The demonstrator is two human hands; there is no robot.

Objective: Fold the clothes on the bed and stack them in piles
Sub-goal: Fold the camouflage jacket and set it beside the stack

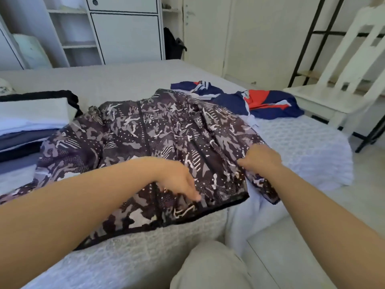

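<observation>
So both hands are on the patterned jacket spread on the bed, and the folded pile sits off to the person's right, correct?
Not quite. The head view shows both the left hand and right hand on the patterned jacket spread on the bed, but the folded pile sits to the person's left, not right.

Jacket (145,142) right of folded pile (31,124)

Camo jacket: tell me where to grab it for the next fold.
Grip the camo jacket at its loose sleeve on the left, coming from the left edge. The body lies flat and spread, both hands are busy near the right hem, and that sleeve trails outward, so it probably folds in easily.
</observation>
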